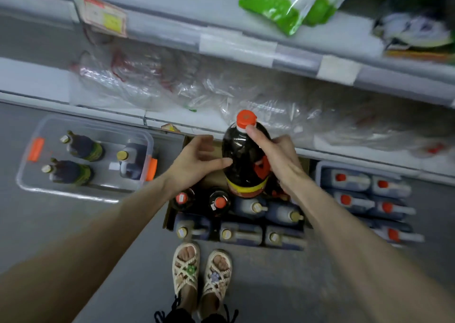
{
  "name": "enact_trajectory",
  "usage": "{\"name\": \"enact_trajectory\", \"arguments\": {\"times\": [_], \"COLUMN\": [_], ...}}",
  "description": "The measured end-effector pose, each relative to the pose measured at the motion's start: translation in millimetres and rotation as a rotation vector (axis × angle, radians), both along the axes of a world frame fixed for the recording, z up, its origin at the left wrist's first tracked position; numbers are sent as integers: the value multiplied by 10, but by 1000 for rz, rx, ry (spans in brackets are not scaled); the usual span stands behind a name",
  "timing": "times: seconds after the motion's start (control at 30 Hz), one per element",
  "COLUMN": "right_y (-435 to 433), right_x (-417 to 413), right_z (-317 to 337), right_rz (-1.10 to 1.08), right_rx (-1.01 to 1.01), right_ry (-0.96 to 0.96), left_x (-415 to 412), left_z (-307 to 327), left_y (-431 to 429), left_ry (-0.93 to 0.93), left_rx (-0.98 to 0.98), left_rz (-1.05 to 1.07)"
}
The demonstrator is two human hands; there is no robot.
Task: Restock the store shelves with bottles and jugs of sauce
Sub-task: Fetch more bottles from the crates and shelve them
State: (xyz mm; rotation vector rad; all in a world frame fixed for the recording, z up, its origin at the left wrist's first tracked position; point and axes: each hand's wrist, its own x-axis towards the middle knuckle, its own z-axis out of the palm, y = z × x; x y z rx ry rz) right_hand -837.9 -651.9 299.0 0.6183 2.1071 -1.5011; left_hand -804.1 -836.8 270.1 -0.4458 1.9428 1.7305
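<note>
A large dark sauce bottle [242,160] with an orange cap and a red and yellow label hangs upright above a cardboard box [170,214]. My right hand [273,155] grips its shoulder, with the thumb up near the cap. My left hand [197,161] is at the bottle's left side, fingers relaxed, with a fingertip touching the dark plastic. The box below holds two orange-capped bottles [219,202] and several dark jugs [241,234] with pale caps.
A clear plastic bin [32,175] with orange latches, at the left on the floor, holds three dark bottles. A blue crate [320,167] of orange-capped jugs stands at the right. The lower shelf [170,118] carries clear plastic bags; green packets [278,5] lie on the upper one. My sandalled feet stand below.
</note>
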Motion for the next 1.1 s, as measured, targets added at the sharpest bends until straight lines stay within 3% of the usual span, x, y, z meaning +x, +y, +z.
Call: {"name": "enact_trajectory", "arguments": {"times": [0.37, 0.77, 1.1], "right_y": [-59, -136, -210], "right_x": [38, 213, 69], "right_z": [2985, 5319, 6150], "right_rz": [212, 255, 425], "right_rx": [-40, -97, -117], "right_ry": [259, 600, 690], "left_x": [-105, 79, -69], "left_z": [2628, 5140, 5823], "left_y": [-107, -106, -141], "left_ry": [310, 664, 835], "left_rx": [410, 119, 70], "left_rz": [-313, -16, 126]}}
